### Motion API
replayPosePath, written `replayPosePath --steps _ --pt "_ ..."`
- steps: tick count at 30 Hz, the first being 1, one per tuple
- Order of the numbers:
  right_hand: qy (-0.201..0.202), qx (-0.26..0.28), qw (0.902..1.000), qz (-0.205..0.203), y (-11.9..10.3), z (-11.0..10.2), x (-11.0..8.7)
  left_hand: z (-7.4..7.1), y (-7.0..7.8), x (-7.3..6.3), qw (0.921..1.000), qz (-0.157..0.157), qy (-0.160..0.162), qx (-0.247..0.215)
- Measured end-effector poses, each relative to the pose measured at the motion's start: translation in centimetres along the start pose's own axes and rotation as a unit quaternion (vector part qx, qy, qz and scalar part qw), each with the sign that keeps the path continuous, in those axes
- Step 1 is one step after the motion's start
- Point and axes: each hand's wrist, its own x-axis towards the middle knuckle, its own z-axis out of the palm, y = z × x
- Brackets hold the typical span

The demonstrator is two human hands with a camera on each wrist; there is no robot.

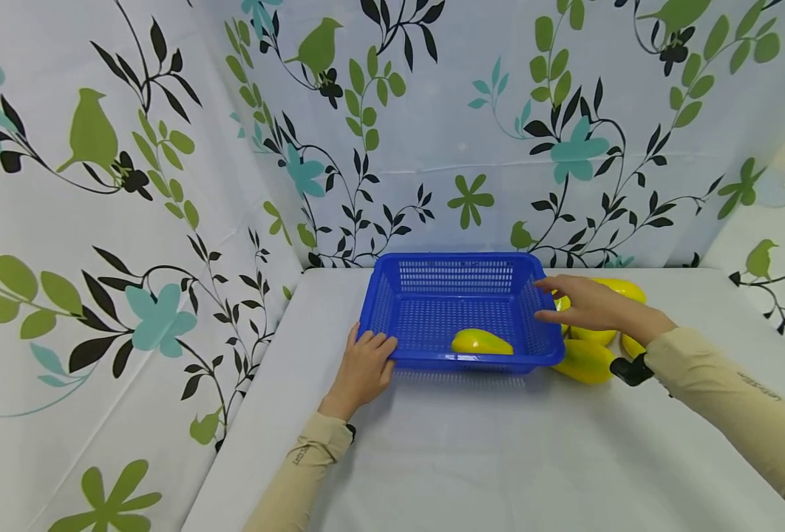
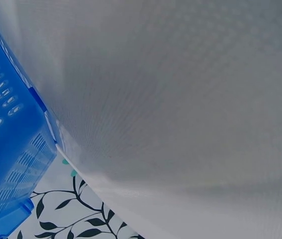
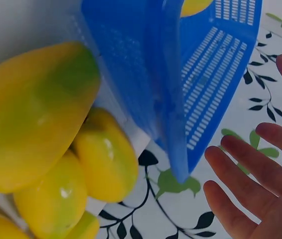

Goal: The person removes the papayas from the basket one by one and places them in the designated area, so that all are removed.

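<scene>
A blue plastic basket (image 1: 459,362) with slotted walls stands on the table. One glossy yellow mango-shaped fruit (image 1: 482,341) lies inside, by the front wall. At the basket's front left corner my left hand (image 1: 366,366) grips the rim, fingers over the edge; the left wrist view catches the basket's wall (image 2: 11,114) but not the hand. My right hand (image 1: 582,301) is over the right rim, holding nothing, with fingers spread in the right wrist view. Beneath and beside it, several more yellow fruits lie, the nearest (image 1: 587,362) tinged green (image 3: 36,114).
A white cloth covers the table (image 1: 446,451). Behind and at the left hang white curtains (image 1: 426,159) printed with birds, leaves and flowers. The fruit pile (image 3: 53,194) lies close along the basket's right outer wall.
</scene>
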Motion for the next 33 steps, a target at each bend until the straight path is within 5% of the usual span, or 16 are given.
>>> replayPosePath --steps 13,33 --pt "-0.051 -0.003 0.9983 -0.027 -3.1 3.5 3.9 0.1 -0.1 0.0 1.0 0.001 0.001 0.01" --pt "-0.117 0.028 0.992 -0.04 -3.4 8.7 6.3 0.0 -0.1 0.0 0.9998 -0.002 -0.009 0.018"
